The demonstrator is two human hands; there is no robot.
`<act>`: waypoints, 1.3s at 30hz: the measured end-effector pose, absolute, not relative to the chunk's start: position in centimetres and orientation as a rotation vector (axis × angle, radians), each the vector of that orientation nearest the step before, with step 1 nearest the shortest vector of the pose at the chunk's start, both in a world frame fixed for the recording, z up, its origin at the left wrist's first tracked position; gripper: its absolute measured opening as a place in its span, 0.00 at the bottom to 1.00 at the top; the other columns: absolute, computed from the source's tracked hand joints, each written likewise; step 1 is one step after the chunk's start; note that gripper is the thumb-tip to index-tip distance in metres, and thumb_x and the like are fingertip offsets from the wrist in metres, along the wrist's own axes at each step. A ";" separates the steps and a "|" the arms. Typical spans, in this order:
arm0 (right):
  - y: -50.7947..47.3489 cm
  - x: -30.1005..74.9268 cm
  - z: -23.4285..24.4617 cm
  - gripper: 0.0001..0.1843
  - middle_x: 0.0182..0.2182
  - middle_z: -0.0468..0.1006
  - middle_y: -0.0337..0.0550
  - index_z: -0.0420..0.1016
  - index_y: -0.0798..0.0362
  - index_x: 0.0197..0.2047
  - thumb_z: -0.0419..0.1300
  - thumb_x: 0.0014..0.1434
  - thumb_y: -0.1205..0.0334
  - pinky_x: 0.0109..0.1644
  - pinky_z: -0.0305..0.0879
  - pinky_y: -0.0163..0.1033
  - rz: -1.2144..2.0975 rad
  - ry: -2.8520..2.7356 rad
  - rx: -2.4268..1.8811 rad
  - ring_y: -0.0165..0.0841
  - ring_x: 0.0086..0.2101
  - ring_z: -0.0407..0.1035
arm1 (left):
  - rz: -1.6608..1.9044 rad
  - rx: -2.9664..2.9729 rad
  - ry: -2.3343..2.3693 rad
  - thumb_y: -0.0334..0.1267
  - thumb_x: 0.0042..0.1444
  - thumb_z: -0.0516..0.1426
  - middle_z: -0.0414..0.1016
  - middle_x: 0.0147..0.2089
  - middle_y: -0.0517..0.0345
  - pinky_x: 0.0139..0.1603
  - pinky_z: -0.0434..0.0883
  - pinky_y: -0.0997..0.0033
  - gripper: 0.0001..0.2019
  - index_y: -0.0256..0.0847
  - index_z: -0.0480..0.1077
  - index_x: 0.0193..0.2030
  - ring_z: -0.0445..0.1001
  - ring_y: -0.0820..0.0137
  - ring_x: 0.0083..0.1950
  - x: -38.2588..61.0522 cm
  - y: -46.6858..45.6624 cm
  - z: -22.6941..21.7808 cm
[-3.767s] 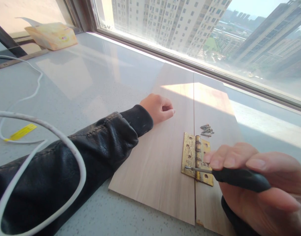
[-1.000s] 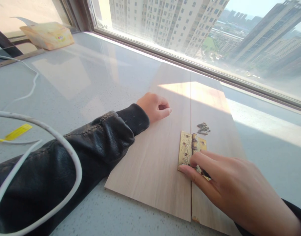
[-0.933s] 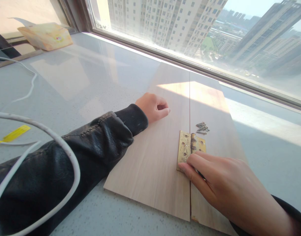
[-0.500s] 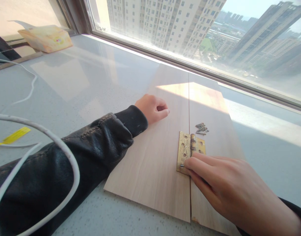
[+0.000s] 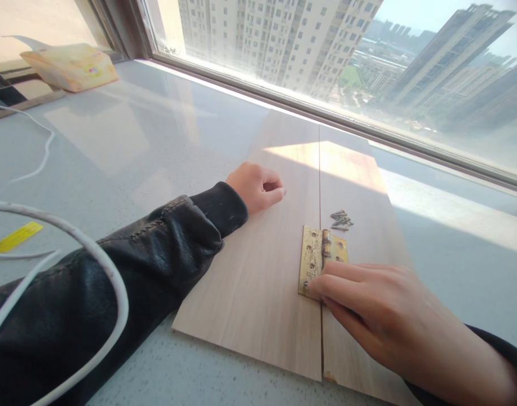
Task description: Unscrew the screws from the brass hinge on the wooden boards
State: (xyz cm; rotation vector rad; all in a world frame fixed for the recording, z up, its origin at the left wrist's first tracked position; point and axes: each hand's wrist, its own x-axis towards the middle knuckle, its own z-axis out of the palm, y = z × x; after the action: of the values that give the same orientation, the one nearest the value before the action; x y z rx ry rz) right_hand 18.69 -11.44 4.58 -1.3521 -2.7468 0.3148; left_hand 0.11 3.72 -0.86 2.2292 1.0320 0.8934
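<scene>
A brass hinge (image 5: 312,254) lies opened flat across the seam between two pale wooden boards. Its left leaf rests on the left board (image 5: 245,293), its right leaf on the right board (image 5: 351,169). My right hand (image 5: 380,316) covers the hinge's lower right part, its thumb and fingertips closed at a small screw (image 5: 306,285) in the lowest hole of the left leaf. Curled with thumb and fingertips together, my left hand (image 5: 258,187) rests on the left board; anything in the pinch is hidden. Several loose screws (image 5: 340,219) lie just beyond the hinge.
A white cable (image 5: 114,270) loops in front of my left sleeve, with a yellow tag (image 5: 17,237) near it. At the back left stands a tissue pack (image 5: 72,67). The window frame (image 5: 250,96) borders the speckled white counter (image 5: 157,361).
The whole view has shifted slightly, so everything sits a little further left. My right fingertips have moved closer over the screw in the hinge's lower left hole. My left hand stays in place.
</scene>
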 end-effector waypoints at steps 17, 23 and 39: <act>-10.7 19.6 4.5 0.14 0.28 0.71 0.39 0.76 0.50 0.39 0.50 0.63 0.71 0.28 0.56 0.34 0.652 -2.740 -1.277 0.27 0.26 0.66 | 0.885 2.224 1.036 0.37 0.51 0.57 0.69 0.20 0.60 0.24 0.57 0.76 0.10 0.34 0.76 0.26 0.60 0.78 0.22 0.1 3.6 -0.8; -10.6 19.7 4.3 0.14 0.28 0.70 0.40 0.75 0.51 0.37 0.50 0.62 0.71 0.29 0.58 0.33 0.721 -2.687 -1.277 0.27 0.26 0.65 | 0.880 2.220 1.035 0.37 0.51 0.57 0.70 0.20 0.59 0.25 0.58 0.75 0.10 0.34 0.77 0.26 0.61 0.78 0.23 0.1 3.8 -0.9; -9.9 21.8 5.4 0.04 0.34 0.76 0.41 0.74 0.48 0.35 0.57 0.59 0.65 0.37 0.66 0.39 0.293 -2.261 -1.482 0.31 0.33 0.70 | 0.869 2.204 1.028 0.37 0.51 0.57 0.68 0.20 0.60 0.25 0.58 0.75 0.10 0.34 0.76 0.26 0.61 0.78 0.23 0.1 3.8 -0.9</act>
State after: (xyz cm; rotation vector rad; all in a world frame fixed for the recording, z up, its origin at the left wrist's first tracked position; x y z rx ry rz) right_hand 21.77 -9.86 5.37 -1.4822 -2.2607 0.2927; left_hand 0.12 3.76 -0.86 2.2044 1.0281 0.8692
